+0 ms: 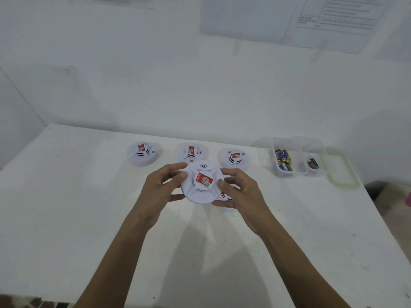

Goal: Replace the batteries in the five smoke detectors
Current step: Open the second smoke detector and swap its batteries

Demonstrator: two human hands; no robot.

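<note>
White table (66,207) runs back to a white wall (155,85), where a printed sheet (333,16) at 1 o'clock carries a ruled grid of text too blurred to read. Both hands grip the held detector (201,185) just above mid-table, its face tipped toward the camera. The left hand (162,187) curls round its rim at 9 o'clock with the thumb on top, and the right hand (240,194) curls round it at 3 o'clock with the thumb on the face. Its red label (204,179) shows a white round emblem and a small square code; the lettering is too small to read. Printed arcs sit near its far rim. Behind it, close to the table's far edge, stand the left detector (143,153) at 10 o'clock, the middle detector (191,151) at 12 and the right detector (234,157) at 1, each with the same red label. A fifth detector (225,196) peeks out beneath the right fingers. At 2 o'clock a clear box (289,172) holds batteries (283,160) in two compartments, brands illegible. Its green-rimmed lid (342,185) lies just beside it, near the table's right edge. Open tabletop spreads at 9 o'clock and from 5 to 7, down to the near edge.
</note>
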